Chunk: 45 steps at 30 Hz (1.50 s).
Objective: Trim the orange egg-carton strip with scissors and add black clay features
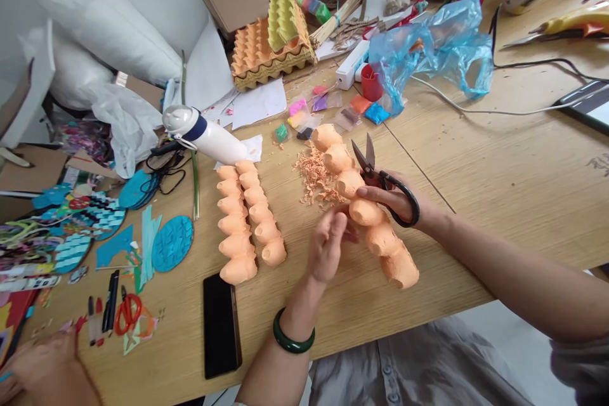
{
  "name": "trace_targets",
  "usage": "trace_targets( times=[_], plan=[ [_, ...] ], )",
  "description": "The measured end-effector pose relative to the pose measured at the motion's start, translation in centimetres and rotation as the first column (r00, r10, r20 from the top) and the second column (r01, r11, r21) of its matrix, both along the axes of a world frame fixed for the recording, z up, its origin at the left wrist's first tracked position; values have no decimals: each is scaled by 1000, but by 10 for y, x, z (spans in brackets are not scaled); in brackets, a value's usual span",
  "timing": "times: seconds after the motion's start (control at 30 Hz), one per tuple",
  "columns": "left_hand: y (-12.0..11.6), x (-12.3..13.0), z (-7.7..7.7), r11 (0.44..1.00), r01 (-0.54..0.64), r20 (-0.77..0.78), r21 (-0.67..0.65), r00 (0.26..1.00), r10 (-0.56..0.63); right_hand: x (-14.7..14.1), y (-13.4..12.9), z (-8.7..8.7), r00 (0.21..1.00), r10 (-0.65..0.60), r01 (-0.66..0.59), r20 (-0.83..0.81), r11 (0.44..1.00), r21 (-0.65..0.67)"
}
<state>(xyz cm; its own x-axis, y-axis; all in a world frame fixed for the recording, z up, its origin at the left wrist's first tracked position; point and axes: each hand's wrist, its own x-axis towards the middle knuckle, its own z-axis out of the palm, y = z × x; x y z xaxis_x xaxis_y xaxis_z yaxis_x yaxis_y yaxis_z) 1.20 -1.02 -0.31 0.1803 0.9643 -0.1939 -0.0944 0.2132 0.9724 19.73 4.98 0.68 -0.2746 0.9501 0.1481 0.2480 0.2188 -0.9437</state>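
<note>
A strip of orange egg-carton cups is held slantwise above the table, its far end over a heap of orange shavings. My right hand grips black-handled scissors, blades parted and pointing away, while its thumb presses on the strip. Just left of the strip is my left hand, thumb apart from half-curled fingers; the fingertips are partly hidden at the strip's edge, and contact is unclear. Two more orange strips lie side by side to the left, a longer one and a shorter one.
A black phone and a white bottle lie on the left. Stacked egg trays, colored clay packets and a blue plastic bag are farther back. Another person's hand rests at lower left, near red scissors.
</note>
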Motion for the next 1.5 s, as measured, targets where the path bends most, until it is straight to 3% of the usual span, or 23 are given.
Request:
trace_targets(
  times=[0.07, 0.13, 0.37, 0.47, 0.53, 0.63, 0.7, 0.9, 1.17, 1.5],
  plan=[
    [6, -5, 1, 981, -191, 53, 24, 980, 189, -1, -3, 5, 992, 90, -99, -87, 990, -104],
    [9, -6, 3, 966, -259, 128, 28, 959, 253, -4, -6, 8, 979, 154, -176, -134, 969, -173],
    [7, -3, 12, 987, -156, 136, 34, 979, 150, -5, -11, 6, 963, 231, -253, -136, 950, -184],
    [6, -4, 13, 982, -185, 109, 49, 978, 179, 1, -9, 6, 973, 208, -217, -97, 972, -95],
    [6, -4, 13, 977, -204, 110, 56, 974, 197, 5, -8, 3, 994, 113, -113, 8, 991, 64],
    [7, -4, 12, 977, -205, 141, 52, 970, 196, 6, -5, -6, 967, -65, -29, 246, 932, 361],
    [7, -3, 11, 977, -207, 156, 56, 968, 197, 5, -5, -12, 935, -103, -63, 339, 893, 446],
    [6, -4, 11, 961, -269, 190, 61, 949, 253, 3, -5, -18, 932, -111, -52, 346, 901, 430],
    [6, -3, 7, 970, -241, 241, 15, 943, 231, 3, -5, -16, 929, -173, 11, 329, 897, 442],
    [1, 3, 9, 987, -150, 163, 65, 977, 138, 4, -5, -24, 895, -204, -73, 398, 812, 580]
  ],
)
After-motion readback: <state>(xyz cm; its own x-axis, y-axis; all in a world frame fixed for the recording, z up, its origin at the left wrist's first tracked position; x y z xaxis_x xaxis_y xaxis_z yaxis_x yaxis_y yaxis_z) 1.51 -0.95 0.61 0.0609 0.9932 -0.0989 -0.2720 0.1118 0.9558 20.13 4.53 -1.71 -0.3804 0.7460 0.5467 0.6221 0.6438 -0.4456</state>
